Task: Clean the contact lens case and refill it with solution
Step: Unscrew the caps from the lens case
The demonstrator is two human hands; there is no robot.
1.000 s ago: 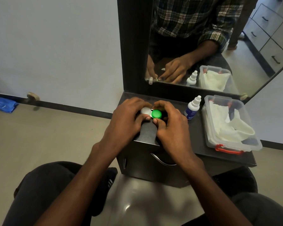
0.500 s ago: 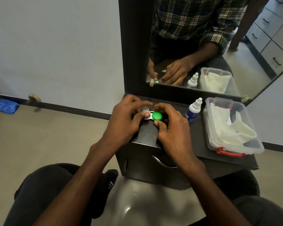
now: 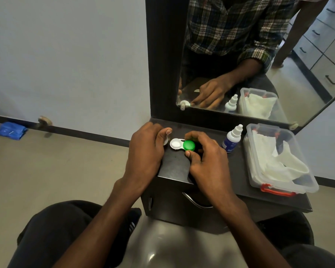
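Both forearms reach forward, hands close together. The left hand (image 3: 146,149) has its fingers curled, pinching a small white round cap (image 3: 165,141) under the thumb. The right hand (image 3: 207,161) grips a green round screw cap (image 3: 189,145) between thumb and curled fingers.

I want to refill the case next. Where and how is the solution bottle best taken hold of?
Grip the solution bottle around its blue-labelled lower body, coming from its left, likely with the right hand, which is nearest. It stands almost upright, the body is its widest part, and the plastic box stands close on its right. The narrow white nozzle on top offers less hold.
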